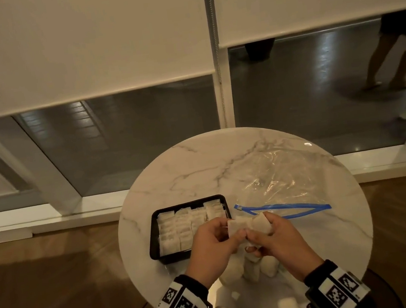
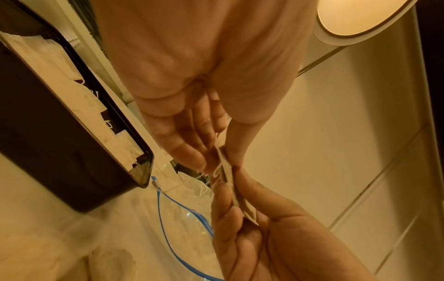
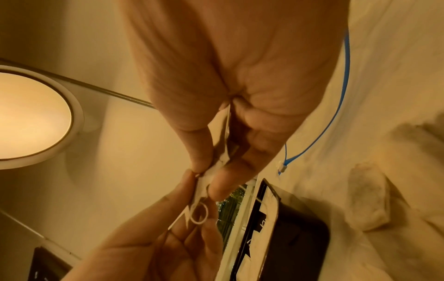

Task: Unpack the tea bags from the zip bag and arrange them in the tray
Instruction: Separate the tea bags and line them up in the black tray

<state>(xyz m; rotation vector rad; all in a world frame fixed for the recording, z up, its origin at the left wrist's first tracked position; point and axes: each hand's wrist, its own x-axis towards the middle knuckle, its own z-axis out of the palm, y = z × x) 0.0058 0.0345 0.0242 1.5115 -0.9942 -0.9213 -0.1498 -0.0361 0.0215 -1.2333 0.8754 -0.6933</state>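
Now, left hand (image 1: 210,240): fingers pinching tea bags (image 1: 248,224).
Right hand (image 1: 273,235): pinching too.
Advice: separate gently; fill tray (image 1: 153,235) gap.

The round table (image 1: 199,170) at the lower middle of the head view is white marble with grey veins, and the tray (image 1: 152,236) on it is black, filled with white tea bags (image 1: 178,225). The clear zip bag (image 1: 278,174), right of the tray, has a blue zip strip (image 1: 282,208). At the bottom edge, black wristbands (image 1: 189,289) carry white tags with black square-patterned codes.
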